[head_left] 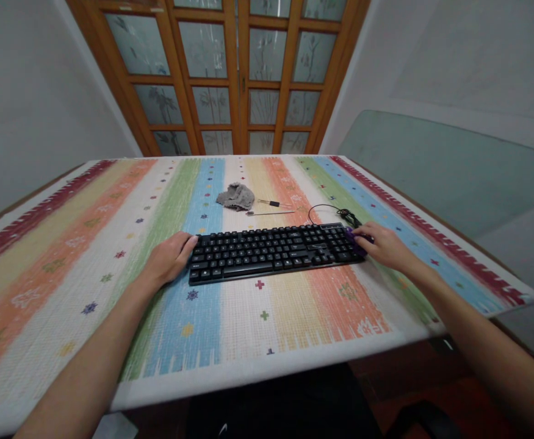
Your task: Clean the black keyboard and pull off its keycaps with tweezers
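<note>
A black keyboard lies flat on the striped tablecloth in front of me. My left hand is closed on its left end, thumb along the edge. At the right end, my right hand pinches a soft-looking purple lump against the keyboard's number pad side. The lump is partly hidden by my fingers, and its exact kind cannot be made out. Behind the keyboard's upper right corner a coiled black cable rests on the cloth.
Beyond the keyboard lie a crumpled grey cloth, a small wire tool with a black middle and a thin rod with a dark tip. The striped tablecloth covers the table. Wooden glazed doors stand behind it.
</note>
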`<action>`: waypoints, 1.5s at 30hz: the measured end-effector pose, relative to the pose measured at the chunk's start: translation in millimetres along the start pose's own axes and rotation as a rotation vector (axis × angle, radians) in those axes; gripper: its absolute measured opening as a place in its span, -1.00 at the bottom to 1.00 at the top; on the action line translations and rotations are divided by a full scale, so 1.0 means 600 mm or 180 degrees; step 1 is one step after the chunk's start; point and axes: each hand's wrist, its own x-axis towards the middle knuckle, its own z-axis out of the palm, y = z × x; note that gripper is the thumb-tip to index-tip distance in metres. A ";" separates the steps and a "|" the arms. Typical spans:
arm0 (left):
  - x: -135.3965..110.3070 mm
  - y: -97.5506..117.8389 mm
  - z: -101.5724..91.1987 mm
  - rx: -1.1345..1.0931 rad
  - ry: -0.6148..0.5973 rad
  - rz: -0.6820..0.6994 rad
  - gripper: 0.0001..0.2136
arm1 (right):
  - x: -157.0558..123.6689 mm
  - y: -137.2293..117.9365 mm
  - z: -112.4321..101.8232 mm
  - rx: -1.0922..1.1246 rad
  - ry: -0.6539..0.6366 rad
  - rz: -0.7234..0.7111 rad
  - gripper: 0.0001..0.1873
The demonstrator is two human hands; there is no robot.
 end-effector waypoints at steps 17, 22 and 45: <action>0.000 0.005 -0.003 0.0123 -0.0094 -0.0045 -0.52 | -0.003 -0.027 -0.008 -0.0018 0.0145 -0.0019 -0.67; 0.000 0.007 -0.004 0.0098 -0.0097 -0.0056 -0.53 | -0.011 -0.035 0.012 -0.0221 0.0094 -0.0215 -0.64; 0.002 0.004 -0.003 0.0077 -0.0122 -0.0027 -0.51 | 0.014 -0.059 0.008 -0.0702 -0.0241 -0.0669 -0.75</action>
